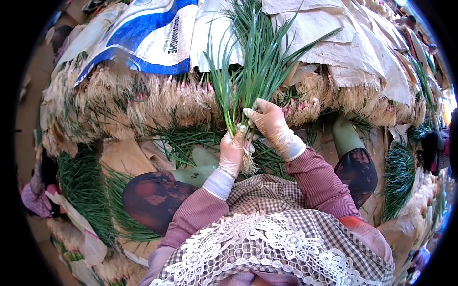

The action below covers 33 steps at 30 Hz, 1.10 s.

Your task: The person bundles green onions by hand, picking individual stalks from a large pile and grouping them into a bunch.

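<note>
A bunch of green garlic (253, 71) with long flat leaves stands upright between my hands, its leaf tips pointing away from me. My left hand (232, 151), in a thin whitish glove, is closed around the lower stems. Slightly higher and to the right, my gloved right hand (271, 120) has thumb and fingers bent in against the stems. Pale bulb ends and hairy roots (248, 164) hang out below, between the two hands. The fingertips are partly hidden by the stems.
Ahead lies a long heap of rooted stalks (157, 97), covered by a blue and white sack (143, 35) and beige sheets (334, 43). Loose green leaves (191, 143) lie between my legs. Leaf piles stand at left (83, 190) and right (400, 176). Other people are at both edges.
</note>
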Each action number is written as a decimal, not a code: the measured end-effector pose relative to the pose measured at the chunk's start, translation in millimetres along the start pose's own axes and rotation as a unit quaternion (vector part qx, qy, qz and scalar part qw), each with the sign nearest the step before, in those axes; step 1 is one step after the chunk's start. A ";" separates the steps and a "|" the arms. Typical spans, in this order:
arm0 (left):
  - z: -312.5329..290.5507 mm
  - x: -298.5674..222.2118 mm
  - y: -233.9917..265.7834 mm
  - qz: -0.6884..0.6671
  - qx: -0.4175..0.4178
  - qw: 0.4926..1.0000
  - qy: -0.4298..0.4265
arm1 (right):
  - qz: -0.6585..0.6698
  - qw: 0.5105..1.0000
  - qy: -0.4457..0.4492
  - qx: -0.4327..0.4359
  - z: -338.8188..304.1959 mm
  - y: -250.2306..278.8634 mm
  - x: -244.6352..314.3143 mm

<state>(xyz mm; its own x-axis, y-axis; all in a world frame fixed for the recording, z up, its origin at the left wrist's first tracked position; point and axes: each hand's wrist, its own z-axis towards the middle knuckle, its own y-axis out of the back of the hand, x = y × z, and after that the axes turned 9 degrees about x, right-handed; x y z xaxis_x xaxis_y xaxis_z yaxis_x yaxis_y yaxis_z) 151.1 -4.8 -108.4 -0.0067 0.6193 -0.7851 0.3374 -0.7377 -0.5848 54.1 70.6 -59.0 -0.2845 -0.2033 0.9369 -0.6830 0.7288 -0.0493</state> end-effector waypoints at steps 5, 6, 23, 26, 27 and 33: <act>1.6 -1.3 1.9 -0.113 -0.037 0.992 0.037 | -0.190 0.975 0.098 0.055 -8.7 -3.7 -2.9; 0.5 -3.4 6.3 -0.097 0.006 0.994 0.050 | -0.059 0.985 0.080 0.139 -4.2 -6.6 -12.1; 2.8 -16.0 3.5 -0.056 0.098 0.983 0.146 | -0.087 0.972 0.142 0.168 -27.8 -21.8 -8.2; 2.7 -32.7 14.3 -0.112 0.120 0.973 0.161 | 0.172 0.914 0.038 0.365 -57.3 -8.5 34.7; 6.6 -25.1 19.4 -0.100 0.037 0.986 0.131 | 0.208 0.906 0.003 0.367 -68.4 -5.0 43.9; 6.9 -28.4 11.1 -0.089 0.112 0.980 0.138 | -0.657 0.697 -0.120 0.260 -52.7 94.0 -82.8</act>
<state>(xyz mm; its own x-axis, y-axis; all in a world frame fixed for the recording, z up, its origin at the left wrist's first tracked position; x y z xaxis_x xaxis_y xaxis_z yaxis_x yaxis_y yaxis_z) 148.5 -32.4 -94.0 0.2182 0.7702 -0.5993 0.1378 -0.6323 -0.7624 48.9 190.3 -122.9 0.7558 -0.6206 0.2090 -0.5930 -0.5133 0.6204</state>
